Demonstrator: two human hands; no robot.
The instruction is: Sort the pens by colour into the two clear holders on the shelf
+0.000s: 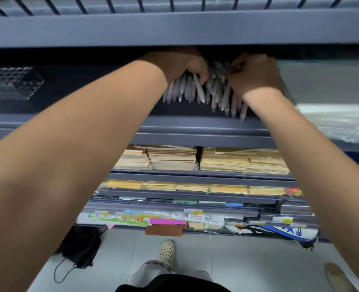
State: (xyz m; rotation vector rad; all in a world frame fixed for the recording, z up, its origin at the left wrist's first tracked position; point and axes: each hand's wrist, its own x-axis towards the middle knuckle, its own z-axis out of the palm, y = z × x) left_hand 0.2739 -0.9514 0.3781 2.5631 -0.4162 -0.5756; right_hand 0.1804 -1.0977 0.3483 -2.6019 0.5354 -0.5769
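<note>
Reaches into the dark shelf [174,121] at upper centre of the frame, among pale pens [218,91] lying in two bunches, tips toward the camera. Pinches one pen [199,89] of the left bunch with the left hand [185,64]. Curls fingers of the right hand [254,74] onto the right bunch; cannot tell whether gripping.

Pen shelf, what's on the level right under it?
Below the pens: stacked tan paper pads in two groups. The left arm and right arm cover that level's ends, so anything there is hidden.
</note>
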